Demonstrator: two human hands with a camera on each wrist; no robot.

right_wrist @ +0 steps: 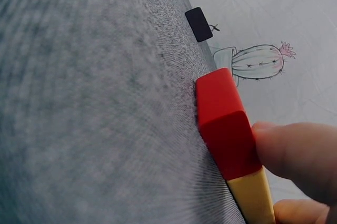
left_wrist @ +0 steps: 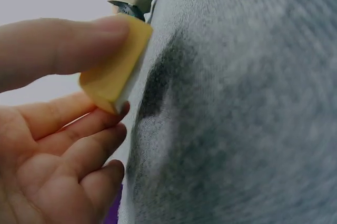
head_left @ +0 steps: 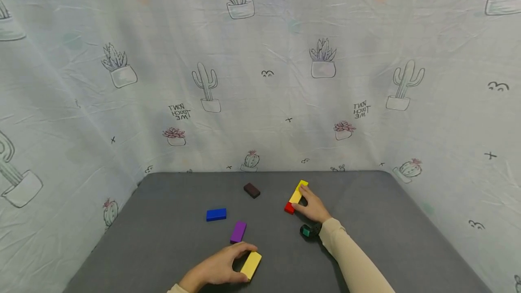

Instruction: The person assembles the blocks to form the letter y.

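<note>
My left hand [head_left: 220, 263] pinches a yellow block [head_left: 250, 265] between thumb and fingers near the front of the table. In the left wrist view the thumb lies on this block [left_wrist: 118, 69], with the fingertips beneath. Farther off on the right, my right hand [head_left: 313, 205] touches a slanted row of blocks from its right side. The row has a red block [head_left: 289, 208] at its near end and yellow [head_left: 296, 197] beyond it, perhaps two blocks. The thumb meets the side of the red block [right_wrist: 226, 124] in the right wrist view; other fingertips are partly hidden.
Left of the hands lie a purple block [head_left: 238, 231] and a blue block [head_left: 216, 215]. A dark brown block [head_left: 252, 190] sits toward the back of the grey table [head_left: 171, 243]. A cactus-print curtain [head_left: 260, 116] surrounds the table; a dark watch-like device [head_left: 310, 231] is on the right wrist.
</note>
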